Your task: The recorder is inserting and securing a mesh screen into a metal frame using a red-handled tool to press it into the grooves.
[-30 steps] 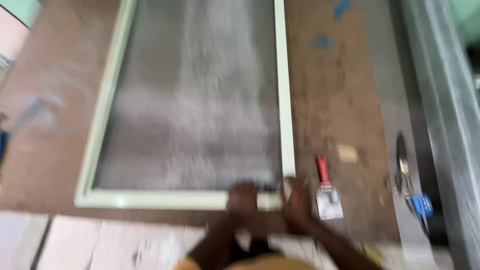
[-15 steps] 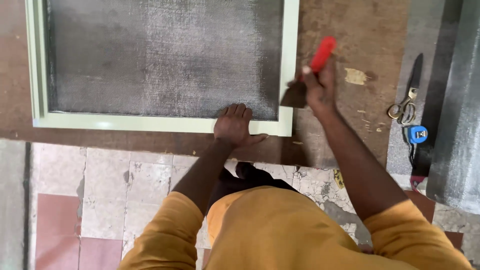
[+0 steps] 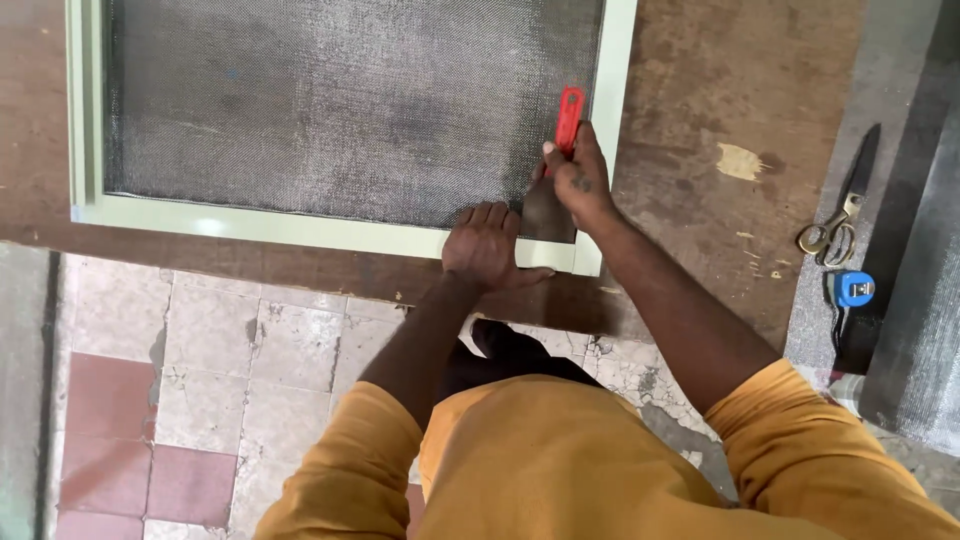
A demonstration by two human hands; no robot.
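Note:
A pale green frame (image 3: pixel 300 228) with grey mesh (image 3: pixel 340 100) stretched across it lies flat on a brown board. My right hand (image 3: pixel 580 180) grips a scraper with a red handle (image 3: pixel 568 118), its wide blade (image 3: pixel 550 215) pressed down at the frame's near right corner. My left hand (image 3: pixel 487 248) rests flat on the frame's near rail, fingers spread, just left of the blade. My orange sleeves fill the bottom of the view.
Scissors (image 3: pixel 845 200) and a small blue tape measure (image 3: pixel 853 289) lie on a grey strip at the right, beside a roll of mesh (image 3: pixel 925 300). The brown board (image 3: pixel 720 90) ends at a near edge above a tiled floor (image 3: pixel 200 380).
My right hand brought the scraper down from above the frame's right side onto the corner. My left hand shifted right along the near rail. The camera view moved closer.

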